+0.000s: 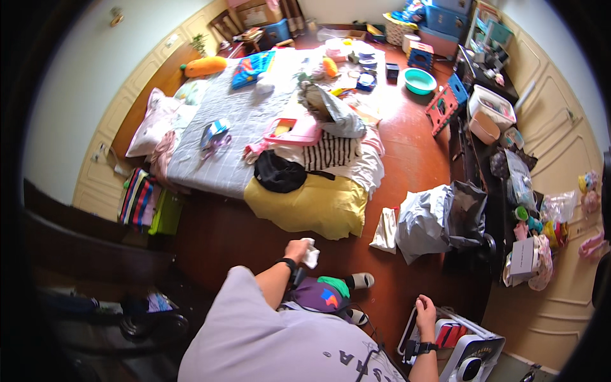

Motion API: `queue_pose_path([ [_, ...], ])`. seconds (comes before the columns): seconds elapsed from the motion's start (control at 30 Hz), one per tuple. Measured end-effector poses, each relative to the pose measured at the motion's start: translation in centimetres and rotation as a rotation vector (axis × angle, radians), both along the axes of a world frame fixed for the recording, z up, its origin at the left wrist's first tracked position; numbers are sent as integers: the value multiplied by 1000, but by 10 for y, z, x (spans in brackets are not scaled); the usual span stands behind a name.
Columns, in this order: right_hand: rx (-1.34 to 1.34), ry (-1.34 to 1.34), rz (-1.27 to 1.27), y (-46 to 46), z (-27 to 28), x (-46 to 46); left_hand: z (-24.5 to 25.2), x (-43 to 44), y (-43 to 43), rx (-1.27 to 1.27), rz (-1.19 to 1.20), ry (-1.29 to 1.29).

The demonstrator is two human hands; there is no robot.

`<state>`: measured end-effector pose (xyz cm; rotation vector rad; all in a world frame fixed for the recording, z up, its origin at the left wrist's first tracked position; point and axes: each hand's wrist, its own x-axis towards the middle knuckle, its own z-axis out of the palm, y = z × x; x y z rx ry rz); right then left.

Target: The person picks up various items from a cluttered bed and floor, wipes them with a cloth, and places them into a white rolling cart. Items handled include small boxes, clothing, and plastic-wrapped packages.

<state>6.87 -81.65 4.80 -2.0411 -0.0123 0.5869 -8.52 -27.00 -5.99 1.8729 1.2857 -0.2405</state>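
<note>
My left hand is closed around a crumpled white cloth or tissue, which hangs from its right side above the dark red floor. My right hand is low at the right, its fingers together and slightly curled; whether anything small is between them I cannot tell. Just beside that hand stands a white-framed folding item with red contents. Past my left hand, a yellow cushion or folded quilt hangs over the bed's near edge, with a black cloth item on it.
The bed carries clothes, a pink plastic tray and a grey plastic bag. On the floor are large grey bags, a white pouch, a folding stool and a teal basin. A cluttered dark cabinet lines the right.
</note>
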Motion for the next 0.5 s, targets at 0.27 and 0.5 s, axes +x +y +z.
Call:
queue_pose_path([
  [0.27,-16,410,-42,61,-26,18,35,-139,90,-109,912,-225],
  [0.5,-219,391,72,179,-14,39,-41,-73,217,-258,652,-12],
])
